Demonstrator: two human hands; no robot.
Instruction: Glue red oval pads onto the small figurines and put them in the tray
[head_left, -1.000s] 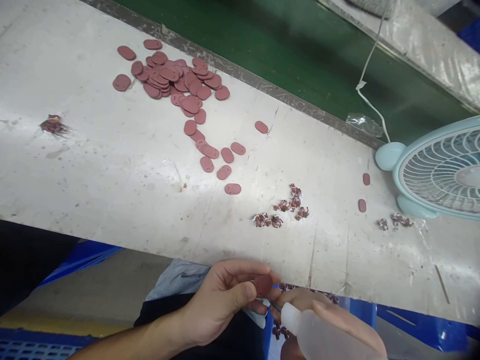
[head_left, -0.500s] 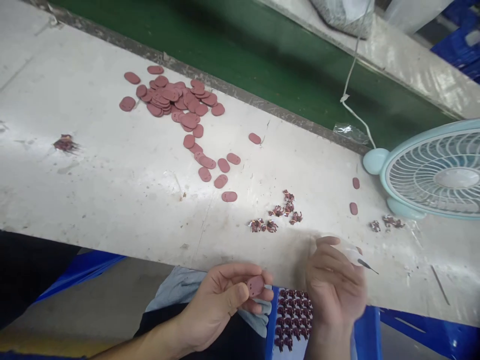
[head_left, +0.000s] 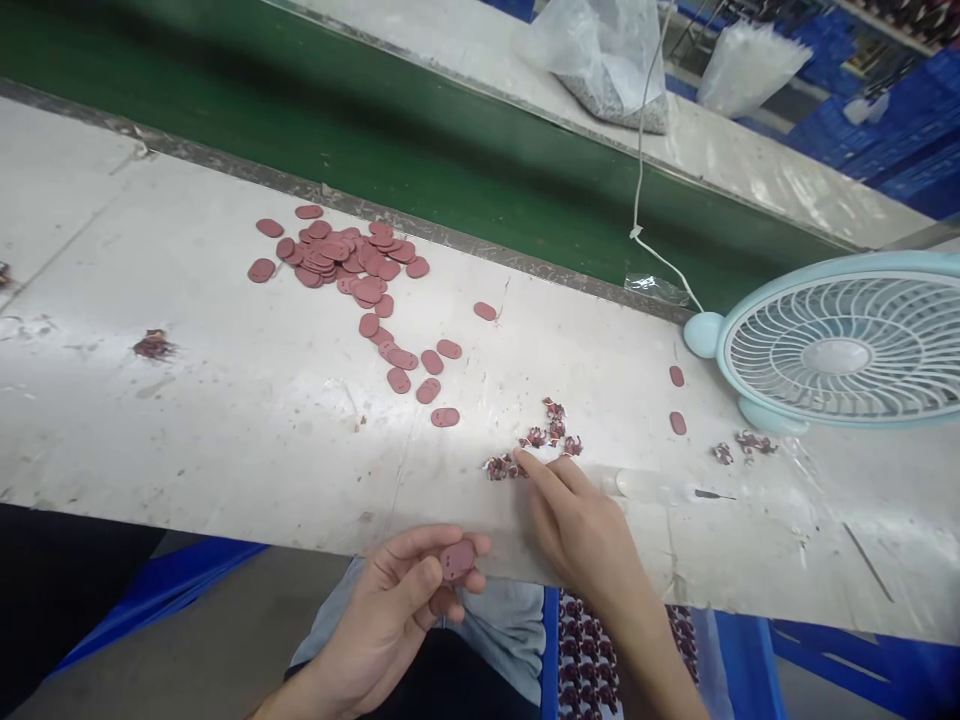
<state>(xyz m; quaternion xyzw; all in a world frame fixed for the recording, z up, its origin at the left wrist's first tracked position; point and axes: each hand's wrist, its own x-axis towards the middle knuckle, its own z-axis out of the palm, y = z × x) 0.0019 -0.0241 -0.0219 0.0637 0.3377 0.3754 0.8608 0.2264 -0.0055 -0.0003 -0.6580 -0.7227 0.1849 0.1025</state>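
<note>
Between thumb and fingers my left hand (head_left: 405, 610) holds a small reddish-brown oval disc (head_left: 457, 561) with tiny holes at one end, just in front of the table edge. My right hand (head_left: 581, 515) reaches over the table, index finger stretched onto a cluster of small dark-red figures (head_left: 534, 438); its thumb is hidden. To the right of that hand, a translucent bottle with a thin dark needle tip (head_left: 660, 487) lies on its side. Further back sits a pile of similar oval discs (head_left: 337, 255), with several loose ones trailing toward me.
A light-blue fan (head_left: 836, 350) stands at the right, with two discs and a few more figures (head_left: 754, 443) near it. Below the table edge is a blue tray (head_left: 550, 650) with rows of dark-red figures. A green strip (head_left: 450, 140) runs behind the table.
My right hand has let go of the bottle, leaving it on the table, and moved left to the small figures. My left hand still holds the disc. The camera view has shifted.
</note>
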